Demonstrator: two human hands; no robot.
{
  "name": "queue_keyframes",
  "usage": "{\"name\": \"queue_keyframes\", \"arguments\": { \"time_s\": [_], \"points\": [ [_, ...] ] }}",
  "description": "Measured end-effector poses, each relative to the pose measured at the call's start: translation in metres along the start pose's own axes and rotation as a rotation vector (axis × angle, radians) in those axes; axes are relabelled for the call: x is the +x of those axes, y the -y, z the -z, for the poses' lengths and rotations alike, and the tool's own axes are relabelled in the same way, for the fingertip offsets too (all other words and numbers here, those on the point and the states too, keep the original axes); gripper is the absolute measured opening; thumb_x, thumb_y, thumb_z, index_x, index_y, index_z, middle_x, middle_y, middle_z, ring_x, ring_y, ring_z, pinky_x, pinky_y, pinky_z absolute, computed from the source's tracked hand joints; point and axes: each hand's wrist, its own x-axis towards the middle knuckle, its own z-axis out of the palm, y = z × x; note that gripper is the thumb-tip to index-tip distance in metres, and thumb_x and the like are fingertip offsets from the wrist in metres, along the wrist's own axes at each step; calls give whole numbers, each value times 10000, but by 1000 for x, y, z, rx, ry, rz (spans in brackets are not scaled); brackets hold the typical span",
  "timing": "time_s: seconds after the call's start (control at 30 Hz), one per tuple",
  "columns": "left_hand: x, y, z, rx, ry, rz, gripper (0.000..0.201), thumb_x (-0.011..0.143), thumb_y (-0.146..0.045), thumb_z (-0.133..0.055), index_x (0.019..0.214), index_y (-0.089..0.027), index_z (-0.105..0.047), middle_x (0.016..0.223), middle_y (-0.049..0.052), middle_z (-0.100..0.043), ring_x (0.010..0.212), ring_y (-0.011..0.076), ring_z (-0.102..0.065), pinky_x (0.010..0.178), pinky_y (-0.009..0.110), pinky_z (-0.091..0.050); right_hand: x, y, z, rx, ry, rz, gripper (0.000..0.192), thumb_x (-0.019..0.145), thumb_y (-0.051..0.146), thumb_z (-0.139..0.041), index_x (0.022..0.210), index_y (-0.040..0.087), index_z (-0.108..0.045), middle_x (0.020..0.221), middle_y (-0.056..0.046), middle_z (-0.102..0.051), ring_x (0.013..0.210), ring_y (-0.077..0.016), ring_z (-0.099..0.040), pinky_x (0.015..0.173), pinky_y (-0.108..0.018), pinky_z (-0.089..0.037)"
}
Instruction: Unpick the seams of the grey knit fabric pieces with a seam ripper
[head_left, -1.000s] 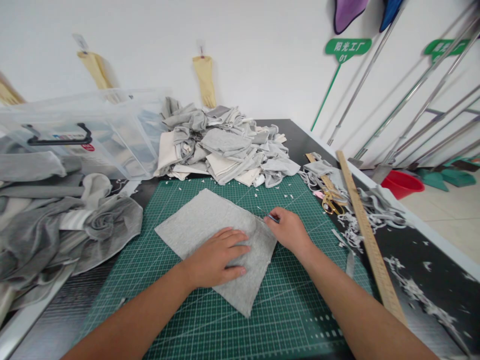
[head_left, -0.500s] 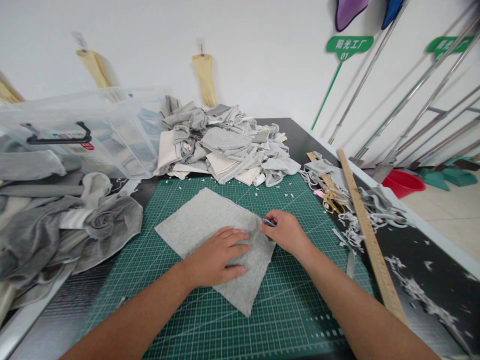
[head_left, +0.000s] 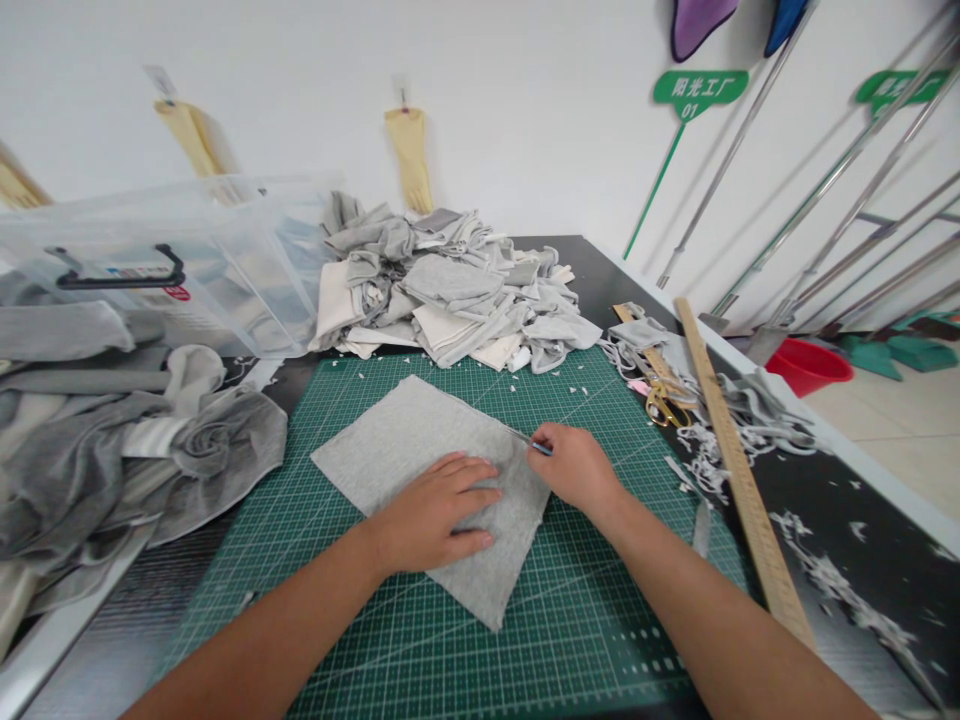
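The right hand (head_left: 576, 465) has slid slightly outward since half a second ago, and more of the metal tip shows on the slim blue tool (head_left: 541, 449) pinched in its fingers, right at the edge of the grey cloth (head_left: 412, 435). That cloth lies on the green cutting mat (head_left: 555, 610), one corner toward the person. From here I see the left hand (head_left: 442, 512) unmoved, palm down on it, fingers loosely spread

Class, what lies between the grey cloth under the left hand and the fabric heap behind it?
In the head view, the green cutting mat, dotted with small white scraps, shows between the grey cloth and the fabric heap.
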Motion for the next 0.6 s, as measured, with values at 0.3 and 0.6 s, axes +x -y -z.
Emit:
{"name": "queue_keyframes", "arguments": {
  "time_s": [0.3,0.6],
  "points": [
    [0,1,0,-7,-12,-11,485,827,-459,-567,1263,-253,-524,1381,73,-444,1274,262,-389,1102,473,-231,2,-2,0,-45,-37,-25,92,744,266,-552,716,212,-622,689,-17,-667,670,-167,-600,605,-251,-348],
    [0,0,0,8,7,4,483,827,-450,-570,1264,-250,-521,1378,72,-443,1281,262,-377,1105,475,-226,6,-8,-4,-106,-36,-13,122,756,294,-546,693,216,-617,682,-27,-667,659,-178,-598,588,-263,-332]
  ]
}}
